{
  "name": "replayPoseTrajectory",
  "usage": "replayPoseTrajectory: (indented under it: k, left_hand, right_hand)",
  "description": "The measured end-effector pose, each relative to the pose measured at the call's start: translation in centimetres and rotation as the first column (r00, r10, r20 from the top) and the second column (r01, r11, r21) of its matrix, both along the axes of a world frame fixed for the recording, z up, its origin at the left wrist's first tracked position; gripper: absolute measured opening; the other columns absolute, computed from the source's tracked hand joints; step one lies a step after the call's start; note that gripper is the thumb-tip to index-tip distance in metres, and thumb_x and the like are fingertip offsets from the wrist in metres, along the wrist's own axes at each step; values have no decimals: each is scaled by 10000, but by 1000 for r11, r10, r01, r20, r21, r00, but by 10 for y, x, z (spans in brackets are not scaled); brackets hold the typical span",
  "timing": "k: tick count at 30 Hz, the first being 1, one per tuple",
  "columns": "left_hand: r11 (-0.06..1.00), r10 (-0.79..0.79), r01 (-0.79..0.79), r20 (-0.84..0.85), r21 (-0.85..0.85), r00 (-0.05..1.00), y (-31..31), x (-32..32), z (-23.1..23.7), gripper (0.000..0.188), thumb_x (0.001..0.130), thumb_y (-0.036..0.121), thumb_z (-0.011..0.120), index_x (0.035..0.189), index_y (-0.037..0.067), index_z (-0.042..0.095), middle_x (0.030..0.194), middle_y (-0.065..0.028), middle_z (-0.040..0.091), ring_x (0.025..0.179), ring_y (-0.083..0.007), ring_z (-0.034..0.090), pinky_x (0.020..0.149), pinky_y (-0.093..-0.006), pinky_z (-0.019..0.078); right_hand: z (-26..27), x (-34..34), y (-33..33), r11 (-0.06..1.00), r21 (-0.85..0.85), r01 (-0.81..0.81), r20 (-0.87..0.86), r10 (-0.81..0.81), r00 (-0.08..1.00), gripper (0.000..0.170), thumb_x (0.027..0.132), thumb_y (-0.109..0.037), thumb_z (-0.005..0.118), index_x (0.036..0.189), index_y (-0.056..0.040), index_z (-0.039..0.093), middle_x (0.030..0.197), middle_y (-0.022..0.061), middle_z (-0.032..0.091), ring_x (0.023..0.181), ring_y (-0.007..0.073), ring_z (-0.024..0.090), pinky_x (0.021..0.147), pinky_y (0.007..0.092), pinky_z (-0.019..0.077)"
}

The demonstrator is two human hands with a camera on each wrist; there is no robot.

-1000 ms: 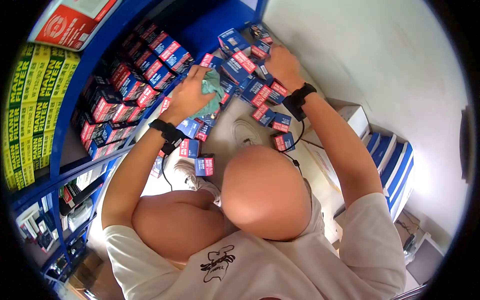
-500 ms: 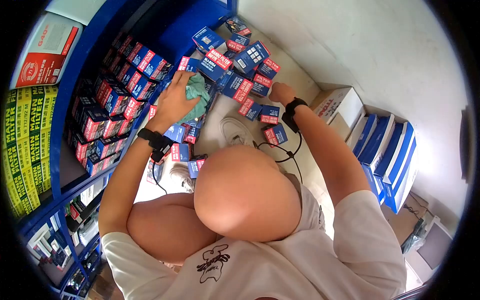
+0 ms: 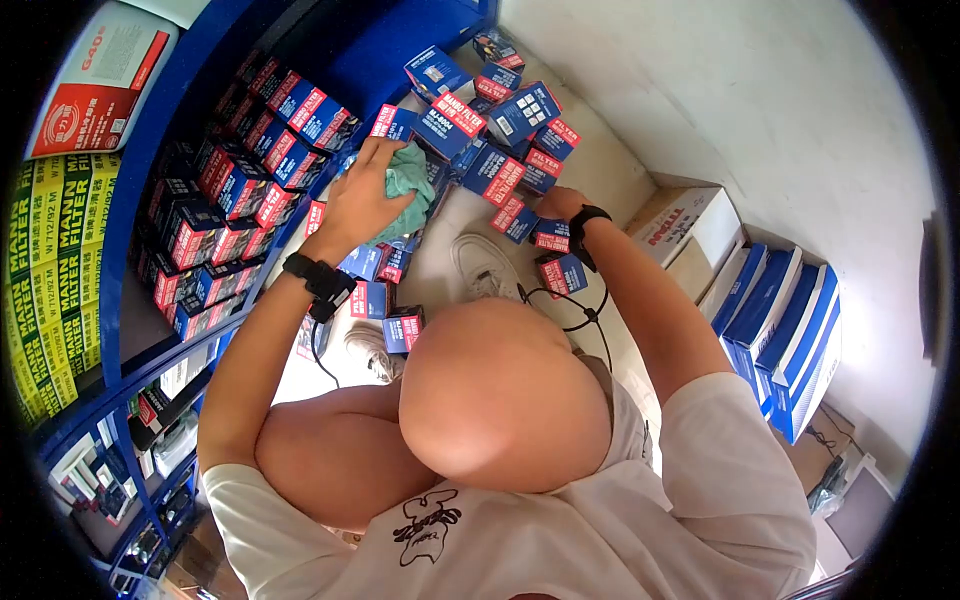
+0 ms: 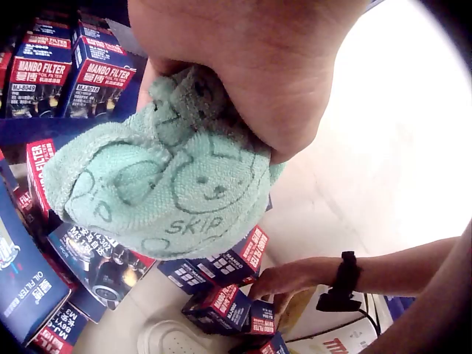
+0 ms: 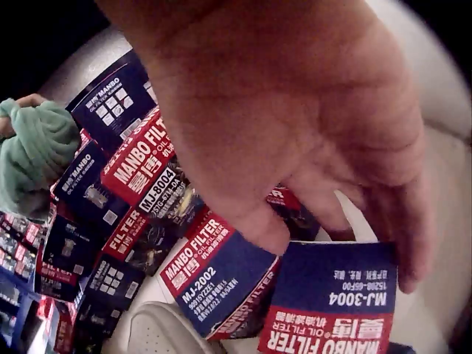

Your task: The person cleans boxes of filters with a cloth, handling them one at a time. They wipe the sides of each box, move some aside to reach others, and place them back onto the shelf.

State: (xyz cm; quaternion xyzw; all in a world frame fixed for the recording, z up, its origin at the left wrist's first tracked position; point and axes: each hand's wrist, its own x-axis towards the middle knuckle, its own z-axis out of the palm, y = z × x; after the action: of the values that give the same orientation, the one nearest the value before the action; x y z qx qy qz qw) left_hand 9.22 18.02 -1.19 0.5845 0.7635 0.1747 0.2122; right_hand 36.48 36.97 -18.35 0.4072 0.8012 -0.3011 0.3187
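Note:
My left hand (image 3: 362,200) grips a bunched green towel (image 3: 408,188) over the pile, beside the shelf edge. In the left wrist view the towel (image 4: 214,184) shows a printed animal face and the word SKIP. My right hand (image 3: 563,203) is at the near right side of the pile. Its thumb and fingers lie on either side of a small blue-and-red oil filter box (image 5: 332,295) marked MJ-3004. Touching that area is another filter box (image 5: 221,276), marked MJ-2002. A larger MJ-8004 box (image 3: 447,125) lies farther back among several others.
Stacked filter boxes (image 3: 235,180) fill the blue shelf (image 3: 125,250) at left, beside yellow-green Mann Filter boxes (image 3: 70,260). A white wall (image 3: 750,110) and cartons (image 3: 690,225) bound the right. A shoe (image 3: 485,265), single boxes and a black cable (image 3: 590,318) are near the knees.
My right hand has drawn back from the far boxes toward my knees and come down onto the small box. My left hand keeps the towel near the shelf. The head view has shifted.

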Motion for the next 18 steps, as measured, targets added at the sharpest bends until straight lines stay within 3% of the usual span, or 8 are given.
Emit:
replayPoseTrajectory:
  k: [2,4,8,10,14,18]
  left_hand:
    - [1000,7,-7,-1,-17,1000,0,0,1,614,799,228,742,1345,93,498,1325,-106,509,1187,-352,586,945,-455,525]
    - [1000,9,-9,0,-5,1000,0,0,2,615,798,228,741,1346,92,497,1324,-106,509,1187,-352,586,945,-456,525]
    - [1000,14,-14,4,0,1000,-2,0,4,614,796,231,738,1344,88,500,1324,-106,509,1188,-352,587,947,-457,524]
    - [1000,15,-15,5,1,1000,-4,-2,3,613,796,232,737,1343,87,502,1323,-108,509,1188,-353,587,950,-456,522]
    - [999,36,-36,33,18,999,-3,-2,10,588,788,159,728,1327,76,506,1323,-145,519,1196,-387,565,980,-438,503]
    - [997,54,-55,19,49,998,-3,-5,16,593,787,168,733,1327,78,507,1316,-145,522,1193,-383,569,973,-443,506]
  right_hand:
    - [-5,-1,1,1000,-3,-2,23,2,1000,495,878,-419,570,1194,-54,676,1212,208,686,1118,377,661,940,457,532]
    - [-13,3,1,995,71,65,-88,-58,994,476,851,-399,625,1179,-60,687,1192,205,694,1098,371,670,930,451,538]
    - [-15,10,6,991,127,39,-210,-11,978,525,816,-433,679,1199,-74,679,1190,192,698,1093,359,673,931,447,543]
    - [45,3,5,991,118,64,-76,-56,996,682,770,-614,710,1175,-64,699,1147,189,715,1047,364,689,893,435,549]
    - [67,2,24,977,213,26,-44,-17,999,612,725,-528,785,1099,-47,731,1086,194,730,983,358,709,823,435,572]
    - [95,-3,51,973,228,48,-195,-2,981,559,726,-443,796,1013,33,731,980,214,740,881,348,726,779,436,580]
